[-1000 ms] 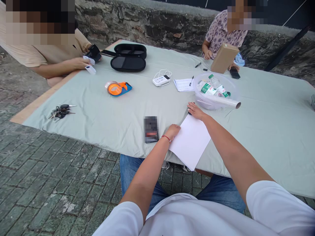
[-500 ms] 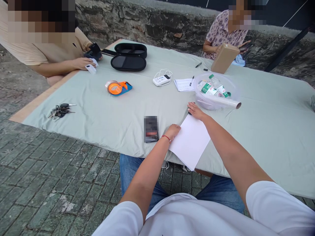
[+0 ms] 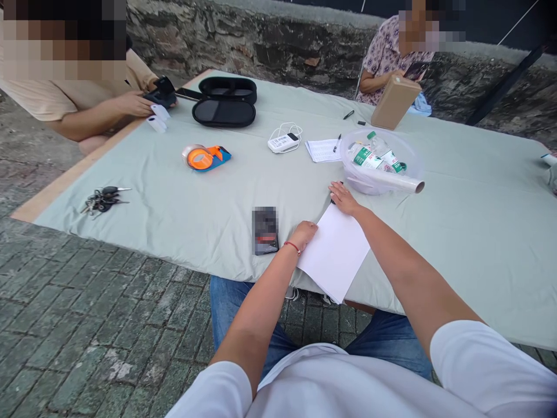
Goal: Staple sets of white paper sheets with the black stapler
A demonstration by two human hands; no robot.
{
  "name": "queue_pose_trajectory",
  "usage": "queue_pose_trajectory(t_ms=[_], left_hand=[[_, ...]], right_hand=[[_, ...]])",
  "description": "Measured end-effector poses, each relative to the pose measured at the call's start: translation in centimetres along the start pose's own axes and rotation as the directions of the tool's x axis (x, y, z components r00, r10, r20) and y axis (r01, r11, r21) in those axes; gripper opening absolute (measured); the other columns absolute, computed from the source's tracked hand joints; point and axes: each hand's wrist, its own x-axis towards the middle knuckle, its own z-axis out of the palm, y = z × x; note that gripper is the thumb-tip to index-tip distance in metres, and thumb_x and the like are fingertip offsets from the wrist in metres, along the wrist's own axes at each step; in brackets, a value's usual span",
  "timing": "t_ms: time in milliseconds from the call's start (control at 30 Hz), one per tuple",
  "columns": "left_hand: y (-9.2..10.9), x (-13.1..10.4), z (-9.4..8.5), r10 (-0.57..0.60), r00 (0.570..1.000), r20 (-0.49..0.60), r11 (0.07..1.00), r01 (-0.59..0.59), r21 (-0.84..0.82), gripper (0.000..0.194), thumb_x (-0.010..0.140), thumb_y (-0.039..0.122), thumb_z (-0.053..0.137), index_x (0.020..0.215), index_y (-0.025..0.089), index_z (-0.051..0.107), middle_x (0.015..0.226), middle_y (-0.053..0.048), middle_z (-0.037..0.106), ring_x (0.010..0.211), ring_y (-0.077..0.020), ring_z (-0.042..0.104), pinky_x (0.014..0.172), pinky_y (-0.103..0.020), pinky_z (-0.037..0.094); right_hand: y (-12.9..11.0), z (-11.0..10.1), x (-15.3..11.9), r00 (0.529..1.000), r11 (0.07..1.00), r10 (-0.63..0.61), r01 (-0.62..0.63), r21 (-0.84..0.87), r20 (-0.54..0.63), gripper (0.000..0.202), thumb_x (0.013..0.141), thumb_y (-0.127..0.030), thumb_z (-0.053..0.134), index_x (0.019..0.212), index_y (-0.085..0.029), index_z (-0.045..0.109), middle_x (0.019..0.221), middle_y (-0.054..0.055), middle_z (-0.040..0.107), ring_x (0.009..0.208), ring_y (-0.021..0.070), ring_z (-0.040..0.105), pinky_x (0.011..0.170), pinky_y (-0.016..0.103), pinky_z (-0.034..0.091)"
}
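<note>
Reaching the desk (image 3: 456, 232) edge, paper (image 3: 335, 249) could skew if left hand (image 3: 304, 234), clamped on it, slackens; can't tell right hand (image 3: 343, 198) grip.

Now a plastic bowl (image 3: 415, 158) is being carried by the cloth-covered table (image 3: 195, 212), white paper (image 3: 337, 249) in front, cardboard box (image 3: 395, 103) just behind, keys (image 3: 104, 201) well left!

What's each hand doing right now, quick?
Left hand: closed on the left edge of the white paper.
Right hand: laid over a dark object at the paper's far end; grip can't be told.
</note>
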Motion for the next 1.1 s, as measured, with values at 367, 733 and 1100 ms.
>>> queue_pose_trajectory(t_ms=[367,733,1100], left_hand=[[-0.2,0.1,0.2,0.005,0.998,-0.070,0.998,-0.009,-0.065,0.017,0.080,0.019,0.054,0.063,0.018,0.053,0.062,-0.003,0.055,0.055,-0.0145,0.048,0.057,-0.028,0.038],[-2.1,-4.0,0.5,0.210,0.953,-0.217,0.962,-0.161,0.221,0.028,0.086,0.023,0.046,0.058,0.021,0.047,0.063,-0.005,0.055,0.066,-0.0195,0.051,0.066,-0.031,0.034],[-11.4,-13.8,3.6,0.215,0.925,-0.314,0.941,-0.109,0.322,0.032,0.095,0.038,0.034,0.073,0.022,0.052,0.075,-0.007,0.064,0.074,-0.0220,0.060,0.071,-0.031,0.040]], right_hand=[[-1.2,-0.2,-0.2,0.997,0.998,0.068,-0.067,0.016,-0.032,0.053,0.100,-0.045,0.023,0.147,-0.027,0.042,0.164,0.004,0.024,0.152,0.0275,0.012,0.118,0.065,0.009],[-0.8,-2.3,-14.9,0.766,0.813,0.418,-0.076,0.577,-0.489,0.055,0.092,-0.062,0.041,0.126,-0.022,0.058,0.130,0.011,0.062,0.106,0.0228,0.066,0.099,0.045,0.048],[-6.6,7.1,-42.9,0.622,0.096,0.636,-0.650,0.754,0.456,0.054,0.088,-0.066,0.050,0.096,-0.017,0.069,0.087,0.012,0.074,0.075,0.0211,0.071,0.068,0.034,0.056]])
